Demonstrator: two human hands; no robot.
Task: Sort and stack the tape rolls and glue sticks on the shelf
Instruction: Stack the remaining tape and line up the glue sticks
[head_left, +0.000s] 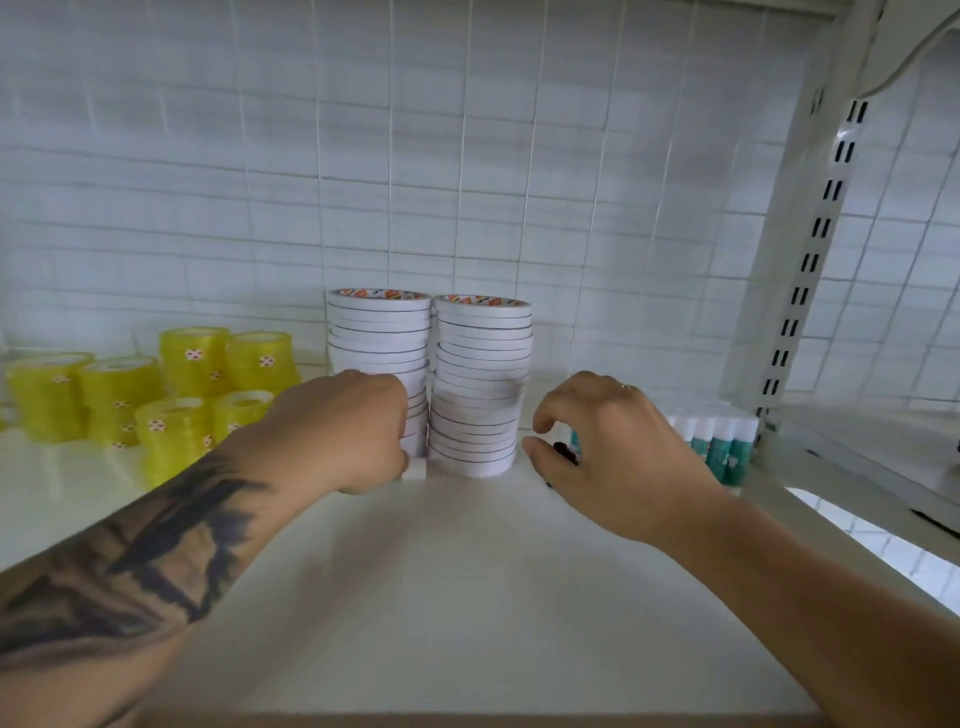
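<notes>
Two tall stacks of white tape rolls stand side by side at the back of the white shelf: the left stack and the right stack. My left hand grips the lower rolls of the left stack, fingers curled round its near side. My right hand is just right of the right stack, its fingers curled round a teal-and-white glue stick that is mostly hidden in the hand. More glue sticks stand upright in a row behind that hand.
Several yellow tape rolls sit in short stacks at the left. A white wire grid backs the shelf. A slotted white upright bounds it on the right, with a lower shelf edge beyond.
</notes>
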